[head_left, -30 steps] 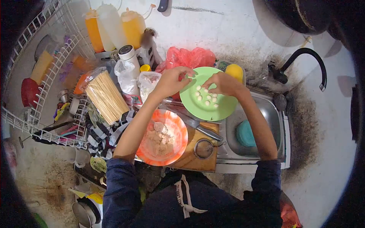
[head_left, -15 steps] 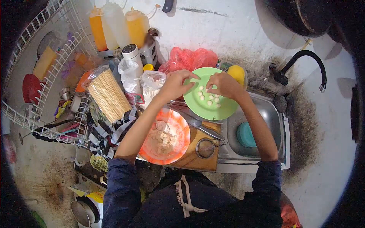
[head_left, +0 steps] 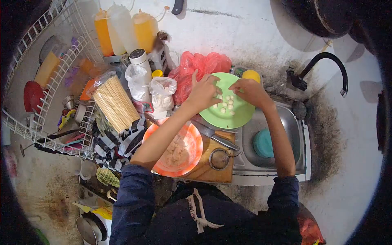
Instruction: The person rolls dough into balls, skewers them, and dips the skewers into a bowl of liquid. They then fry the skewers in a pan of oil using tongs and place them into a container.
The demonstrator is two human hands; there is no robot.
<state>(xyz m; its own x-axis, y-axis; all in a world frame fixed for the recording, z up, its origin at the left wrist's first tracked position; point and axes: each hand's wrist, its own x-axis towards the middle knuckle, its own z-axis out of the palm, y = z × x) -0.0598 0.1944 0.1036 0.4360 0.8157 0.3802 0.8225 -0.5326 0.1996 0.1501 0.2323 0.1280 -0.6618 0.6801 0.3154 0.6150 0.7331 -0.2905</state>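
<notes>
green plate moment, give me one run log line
left hand: over green plate | right hand: over plate | dough balls: on plate | orange bowl: nearer

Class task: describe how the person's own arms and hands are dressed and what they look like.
Both arms wear dark navy sleeves pushed up near the elbows, leaving the forearms bare. The left hand and right hand are bare: no gloves, rings or watch visible.

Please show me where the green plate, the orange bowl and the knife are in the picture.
green plate (head_left: 241, 118): head view, bare lower rim near the sink.
orange bowl (head_left: 195, 143): head view, right inner wall, beside the dough.
knife (head_left: 210, 132): head view, middle of the blade on the cutting board.
</notes>
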